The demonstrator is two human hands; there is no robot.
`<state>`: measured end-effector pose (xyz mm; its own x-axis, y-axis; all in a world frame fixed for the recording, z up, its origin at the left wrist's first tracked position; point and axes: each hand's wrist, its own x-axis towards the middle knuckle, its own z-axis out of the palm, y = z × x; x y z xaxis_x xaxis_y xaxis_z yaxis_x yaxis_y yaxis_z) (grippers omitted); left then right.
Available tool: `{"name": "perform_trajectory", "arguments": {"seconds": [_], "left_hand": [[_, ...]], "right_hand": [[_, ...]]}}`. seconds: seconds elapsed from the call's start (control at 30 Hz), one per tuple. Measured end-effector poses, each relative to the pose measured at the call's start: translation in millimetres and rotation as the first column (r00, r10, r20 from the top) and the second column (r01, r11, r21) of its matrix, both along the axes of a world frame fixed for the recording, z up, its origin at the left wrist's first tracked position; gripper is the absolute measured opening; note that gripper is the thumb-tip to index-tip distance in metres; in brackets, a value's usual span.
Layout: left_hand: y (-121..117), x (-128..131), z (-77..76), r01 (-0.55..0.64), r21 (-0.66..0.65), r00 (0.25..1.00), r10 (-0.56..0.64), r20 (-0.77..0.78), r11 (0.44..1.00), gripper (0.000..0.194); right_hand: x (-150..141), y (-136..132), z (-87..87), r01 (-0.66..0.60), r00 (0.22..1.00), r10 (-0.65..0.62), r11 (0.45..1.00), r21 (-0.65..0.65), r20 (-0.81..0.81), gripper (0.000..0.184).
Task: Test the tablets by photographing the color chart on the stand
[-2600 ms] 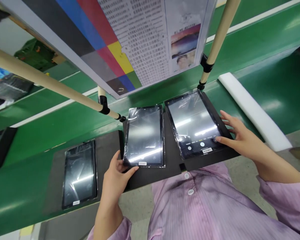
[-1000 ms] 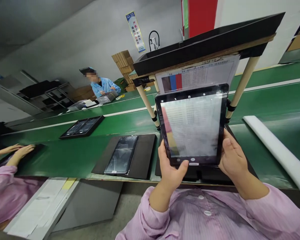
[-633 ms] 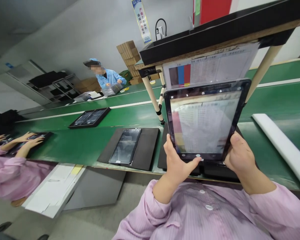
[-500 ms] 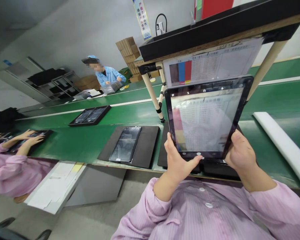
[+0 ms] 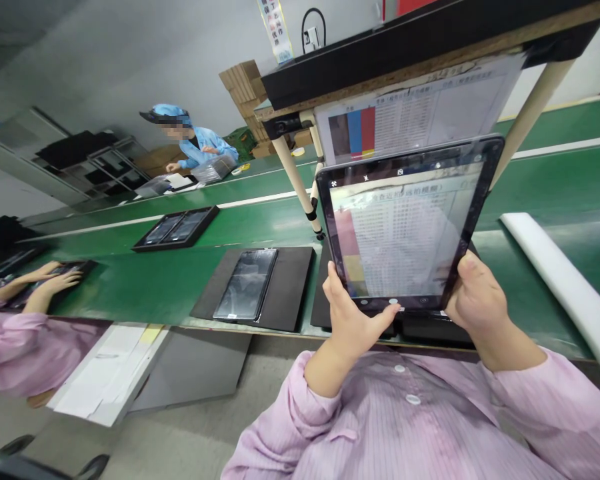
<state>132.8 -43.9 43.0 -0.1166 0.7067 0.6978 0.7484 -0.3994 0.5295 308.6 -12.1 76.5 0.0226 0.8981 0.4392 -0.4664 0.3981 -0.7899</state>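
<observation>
A black-framed tablet (image 5: pixel 405 233) is held up in front of me, tilted, its camera screen showing a printed sheet. My left hand (image 5: pixel 353 317) grips its lower left corner, with the thumb resting by the round button at the bottom of the screen. At the lower right edge, my right hand (image 5: pixel 477 293) is wrapped round the frame, its fingers partly hidden behind. Beyond the tablet hangs the printed chart (image 5: pixel 405 113) with colour bars and lines of text. A black pad (image 5: pixel 320 300) lies partly hidden beneath the tablet.
Another tablet (image 5: pixel 246 283) lies on a black foam pad (image 5: pixel 290 290) to the left. Farther back is a black tray (image 5: pixel 200 230) with two tablets. A white foam strip (image 5: pixel 555 287) lies right. A shelf (image 5: pixel 380 60) stands over the green bench. Co-workers sit left and behind.
The view has shifted slightly, and the text on the tablet's screen looks sharper. My left thumb stays near the button. The co-worker in blue has moved their hands apart.
</observation>
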Motion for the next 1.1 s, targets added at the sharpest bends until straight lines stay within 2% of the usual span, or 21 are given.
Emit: {"name": "perform_trajectory", "arguments": {"seconds": [0.4,0.73,0.93,1.1], "left_hand": [[-17,-2,1.8,0.012,0.028,1.000,-0.012,0.001,1.000,0.130],[-33,-5,5.2,-0.001,-0.007,0.999,0.001,0.049,1.000,0.123],[-33,-7,1.3,0.039,-0.035,0.997,-0.037,0.062,0.999,0.126],[-32,-8,1.2,0.010,-0.039,0.997,-0.007,0.075,0.999,0.133]], "right_hand": [[-3,-21,3.6,0.057,0.998,-0.057,0.995,-0.081,0.007,0.030],[-12,-35,3.8,0.084,0.994,-0.086,0.996,-0.037,-0.062,0.027],[-15,-37,3.0,0.108,0.993,-0.109,0.994,-0.029,-0.053,0.026],[-14,-35,2.6,0.119,0.991,-0.120,0.993,-0.020,-0.051,0.027]]}}
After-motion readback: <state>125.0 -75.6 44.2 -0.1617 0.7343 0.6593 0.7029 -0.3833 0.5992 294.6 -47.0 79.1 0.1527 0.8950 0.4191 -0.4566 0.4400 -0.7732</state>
